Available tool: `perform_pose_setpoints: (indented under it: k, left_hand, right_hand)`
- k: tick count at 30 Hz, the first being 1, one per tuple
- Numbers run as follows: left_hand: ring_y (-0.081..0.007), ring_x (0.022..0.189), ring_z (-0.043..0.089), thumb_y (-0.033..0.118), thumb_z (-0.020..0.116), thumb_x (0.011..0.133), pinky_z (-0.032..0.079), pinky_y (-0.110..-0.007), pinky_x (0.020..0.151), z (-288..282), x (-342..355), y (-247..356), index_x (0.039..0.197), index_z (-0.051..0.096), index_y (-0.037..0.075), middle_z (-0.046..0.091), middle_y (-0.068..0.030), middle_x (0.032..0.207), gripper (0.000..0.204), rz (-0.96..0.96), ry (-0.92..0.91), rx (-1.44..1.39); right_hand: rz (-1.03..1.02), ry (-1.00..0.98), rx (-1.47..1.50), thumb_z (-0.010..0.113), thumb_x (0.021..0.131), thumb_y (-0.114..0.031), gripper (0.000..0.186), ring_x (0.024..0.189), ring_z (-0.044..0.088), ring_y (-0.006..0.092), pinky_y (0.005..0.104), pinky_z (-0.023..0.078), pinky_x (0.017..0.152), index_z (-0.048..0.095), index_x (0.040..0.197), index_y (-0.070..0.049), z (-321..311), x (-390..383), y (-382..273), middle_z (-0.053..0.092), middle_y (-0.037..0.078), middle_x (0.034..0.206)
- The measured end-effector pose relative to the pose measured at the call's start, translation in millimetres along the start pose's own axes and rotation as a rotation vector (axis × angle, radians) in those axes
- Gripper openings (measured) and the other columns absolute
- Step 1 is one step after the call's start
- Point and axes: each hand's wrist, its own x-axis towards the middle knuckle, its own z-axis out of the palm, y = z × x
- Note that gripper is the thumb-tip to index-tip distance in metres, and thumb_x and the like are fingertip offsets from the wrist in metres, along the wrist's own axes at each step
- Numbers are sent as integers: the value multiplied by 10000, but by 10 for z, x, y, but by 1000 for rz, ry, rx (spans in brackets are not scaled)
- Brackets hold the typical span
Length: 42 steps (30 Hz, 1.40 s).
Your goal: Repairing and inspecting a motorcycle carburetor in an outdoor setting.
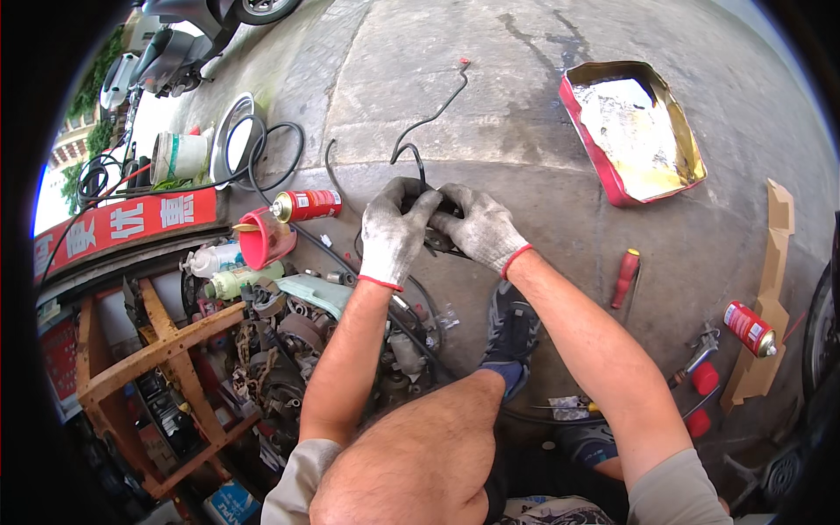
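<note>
A dark part (443,239) sits between the hands, a black cable (421,164) running to it, well in from the concrete floor's (516,109) left edge. Gloved left hand (394,229) and right hand (479,224) pinch it, fingertips partly hidden. The step looks like two-handed fingering; the next move calls for steadiness. Rightward lie a screwdriver (625,280) and a red-sided tray (591,150)

Large white characters are running along a long, flat red panel (105,226); white letters are marking a blue box (231,504).
</note>
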Motion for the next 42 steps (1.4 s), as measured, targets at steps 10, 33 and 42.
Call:
perform_pose_setpoints:
  k: [10,33,42]
  left_hand:
    - [-111,725,573,130,618,942,482,-267,686,36,-14,-311,934,622,-22,639,-43,806,151,-54,105,-222]
    - [-210,913,639,-31,691,745,518,-321,811,308,-218,-653,1134,643,24,642,-124,1088,396,98,-22,-73]
    - [-226,935,666,16,700,748,528,-322,846,298,-175,-695,1139,641,19,668,-140,1066,396,62,-14,-67]
  right_hand:
    - [-62,-40,-235,674,822,-316,308,1056,627,329,435,465,931,695,1046,-106,-17,-21,143,660,134,1098]
    - [-116,134,-188,680,815,-229,219,1012,628,307,429,436,910,700,989,-98,132,-165,215,676,117,1027]
    - [-243,189,-134,667,818,-170,175,1017,624,300,428,446,910,691,972,-90,164,-150,234,679,107,1002]
